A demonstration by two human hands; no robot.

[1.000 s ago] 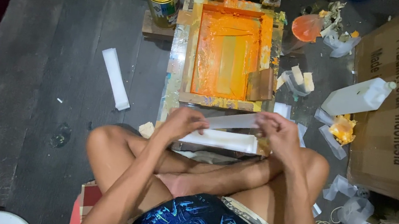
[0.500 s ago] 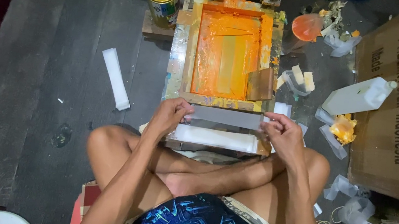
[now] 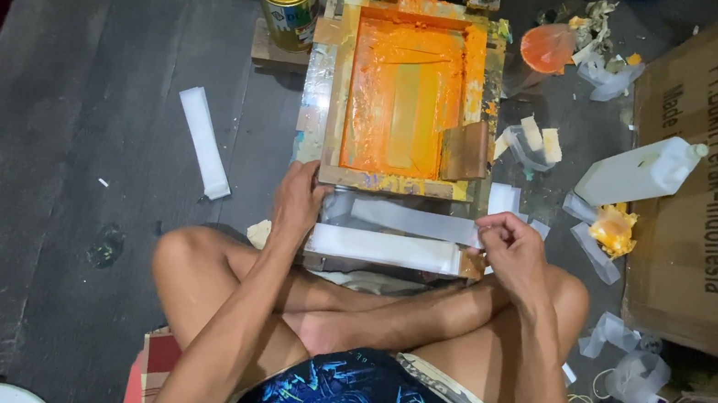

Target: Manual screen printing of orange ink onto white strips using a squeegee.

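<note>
Below orange screen frame (image 3: 406,92), left hand (image 3: 299,203), right hand (image 3: 510,249) pinching white strip (image 3: 416,221)

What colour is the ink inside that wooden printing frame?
Bright orange; the ink coats the inside of the frame, plainest in the head view.
</note>
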